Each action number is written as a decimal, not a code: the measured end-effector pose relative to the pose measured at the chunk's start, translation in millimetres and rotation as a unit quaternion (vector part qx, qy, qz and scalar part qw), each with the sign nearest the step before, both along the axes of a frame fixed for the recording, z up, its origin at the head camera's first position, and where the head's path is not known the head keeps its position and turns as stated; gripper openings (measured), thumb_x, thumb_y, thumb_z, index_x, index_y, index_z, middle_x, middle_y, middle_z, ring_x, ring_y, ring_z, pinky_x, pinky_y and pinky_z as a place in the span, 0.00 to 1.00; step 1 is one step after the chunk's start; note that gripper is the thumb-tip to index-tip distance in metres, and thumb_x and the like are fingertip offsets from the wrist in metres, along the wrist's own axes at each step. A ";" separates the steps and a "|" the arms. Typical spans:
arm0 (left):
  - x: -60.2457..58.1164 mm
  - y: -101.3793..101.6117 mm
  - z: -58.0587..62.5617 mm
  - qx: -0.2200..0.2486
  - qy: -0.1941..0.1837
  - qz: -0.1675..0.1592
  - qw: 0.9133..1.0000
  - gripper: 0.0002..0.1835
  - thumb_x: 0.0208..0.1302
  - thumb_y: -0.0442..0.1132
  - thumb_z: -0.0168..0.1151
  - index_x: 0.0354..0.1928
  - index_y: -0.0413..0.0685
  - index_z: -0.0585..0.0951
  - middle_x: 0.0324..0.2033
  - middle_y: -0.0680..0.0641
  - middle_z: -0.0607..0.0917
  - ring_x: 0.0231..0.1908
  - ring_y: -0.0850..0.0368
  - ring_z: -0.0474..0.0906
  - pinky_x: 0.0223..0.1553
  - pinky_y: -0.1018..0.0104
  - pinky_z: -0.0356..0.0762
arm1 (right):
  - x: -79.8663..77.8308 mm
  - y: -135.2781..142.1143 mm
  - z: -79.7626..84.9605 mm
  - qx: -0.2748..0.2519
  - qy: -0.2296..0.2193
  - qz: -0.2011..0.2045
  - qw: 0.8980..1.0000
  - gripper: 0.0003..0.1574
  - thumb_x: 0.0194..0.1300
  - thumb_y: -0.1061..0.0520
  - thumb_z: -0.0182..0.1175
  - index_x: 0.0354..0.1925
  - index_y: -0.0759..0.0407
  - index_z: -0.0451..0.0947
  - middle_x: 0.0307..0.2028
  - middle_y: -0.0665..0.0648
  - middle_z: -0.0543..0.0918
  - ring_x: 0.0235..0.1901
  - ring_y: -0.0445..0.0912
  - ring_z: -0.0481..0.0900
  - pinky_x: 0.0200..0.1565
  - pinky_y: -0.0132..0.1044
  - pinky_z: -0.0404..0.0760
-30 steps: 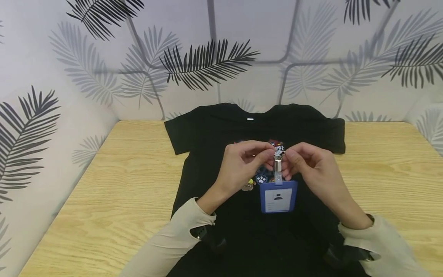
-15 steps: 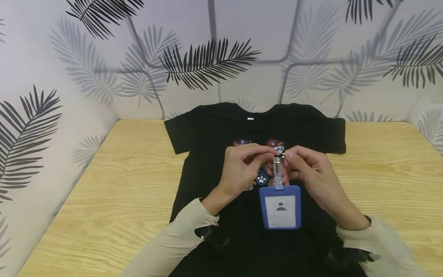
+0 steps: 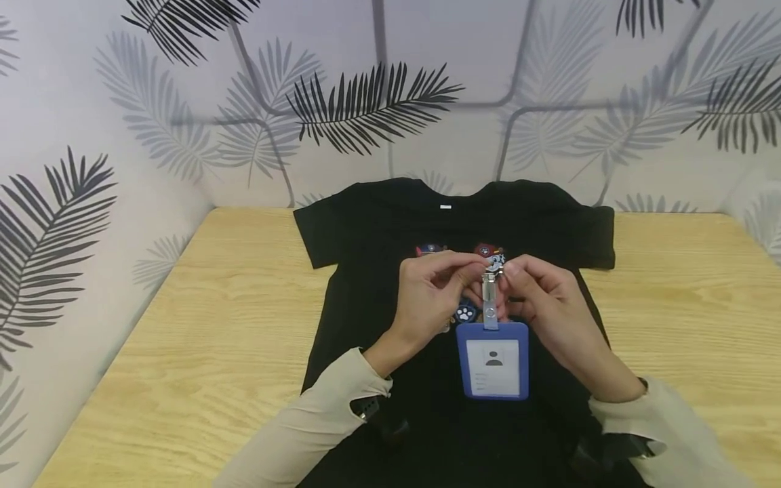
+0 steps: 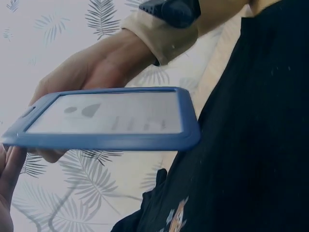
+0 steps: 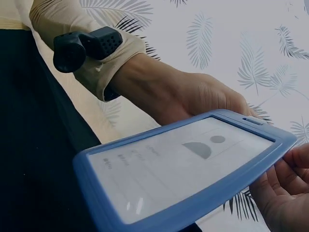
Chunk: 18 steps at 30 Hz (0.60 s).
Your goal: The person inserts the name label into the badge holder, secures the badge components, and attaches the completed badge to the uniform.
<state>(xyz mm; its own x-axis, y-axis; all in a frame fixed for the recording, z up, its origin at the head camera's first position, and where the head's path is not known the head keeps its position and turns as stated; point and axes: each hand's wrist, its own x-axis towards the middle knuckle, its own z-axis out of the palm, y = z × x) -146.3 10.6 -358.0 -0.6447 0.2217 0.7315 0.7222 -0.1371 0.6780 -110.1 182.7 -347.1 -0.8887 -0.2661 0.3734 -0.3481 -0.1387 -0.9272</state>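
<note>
A blue-framed badge holder (image 3: 493, 359) with a white card hangs over the shirt. Its short clear strap (image 3: 491, 315) leads up to a metal clip (image 3: 489, 288). From the left, my left hand (image 3: 427, 295) pinches the top of the clip between thumb and forefinger. My right hand (image 3: 558, 312) pinches it from the other side, fingertips close to the left ones. In both wrist views the badge holder (image 4: 108, 116) covers part of a hand, and the clip is hidden there. Below lies a black T-shirt (image 3: 366, 271), spread out, its cartoon print (image 3: 466, 312) partly behind my hands.
The shirt lies on a light wooden table (image 3: 244, 305), neckline toward the back edge. Behind the table stands a pale wall covering (image 3: 439, 41) with leaf patterns. Each wrist carries a small black camera (image 5: 84, 48).
The badge holder has swung from tilted back to hanging more upright and lower, facing the head camera. Both hands keep their pinch on the clip with small finger shifts.
</note>
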 end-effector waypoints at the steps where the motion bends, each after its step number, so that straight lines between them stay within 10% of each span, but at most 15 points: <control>1: 0.1 1.6 0.0 0.007 -0.016 -0.003 1.000 0.05 0.61 0.23 0.62 0.37 0.25 0.83 0.29 0.33 0.85 0.22 0.58 0.82 0.25 0.62 0.83 | -0.9 0.8 -0.1 0.000 -0.001 -0.006 1.000 0.14 0.76 0.60 0.45 0.34 0.63 0.73 0.27 0.54 0.76 0.26 0.42 0.77 0.29 0.32 0.82; 12: -9.4 0.8 8.3 -0.003 -0.128 -0.048 0.991 0.09 0.61 0.24 0.63 0.42 0.24 0.81 0.36 0.29 0.84 0.26 0.43 0.84 0.31 0.57 0.84 | -25.5 30.0 4.0 0.054 -0.021 -0.077 0.995 0.10 0.73 0.57 0.52 0.37 0.62 0.75 0.28 0.53 0.79 0.27 0.42 0.78 0.33 0.30 0.82; 18: -19.3 5.7 12.0 0.008 -0.169 -0.058 0.984 0.09 0.61 0.26 0.63 0.42 0.25 0.82 0.33 0.31 0.85 0.25 0.54 0.84 0.33 0.55 0.84 | -47.8 61.5 4.5 0.244 0.009 -0.206 0.947 0.13 0.70 0.58 0.57 0.42 0.70 0.74 0.28 0.55 0.81 0.24 0.38 0.79 0.30 0.27 0.81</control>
